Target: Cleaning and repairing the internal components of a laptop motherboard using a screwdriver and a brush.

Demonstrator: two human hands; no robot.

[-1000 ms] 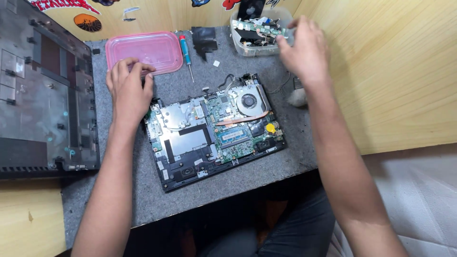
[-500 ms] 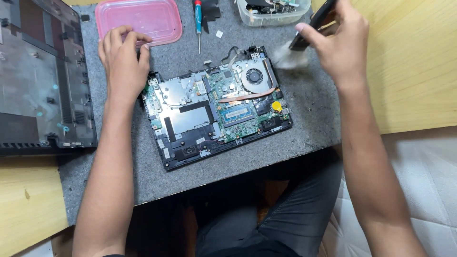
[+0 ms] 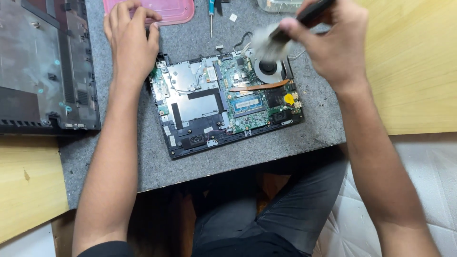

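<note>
An opened laptop base [image 3: 223,104] lies on a grey felt mat [image 3: 157,166], its green circuit board, copper heat pipe and round fan [image 3: 269,69] exposed. My right hand [image 3: 328,40] grips a black-handled brush [image 3: 278,35] whose pale bristles hover blurred over the fan. My left hand [image 3: 131,40] rests flat on the mat, fingers together, pressing the laptop base's far left corner.
A detached dark laptop bottom cover [image 3: 43,71] lies at the left. A pink tray [image 3: 166,9], a blue screwdriver [image 3: 211,14] and a clear container [image 3: 278,4] sit along the far edge. A yellow wooden tabletop [image 3: 409,71] surrounds the mat.
My right hand came from the container at the far right, picked up the brush and brought its bristles down over the fan. My left hand stayed on the laptop corner.
</note>
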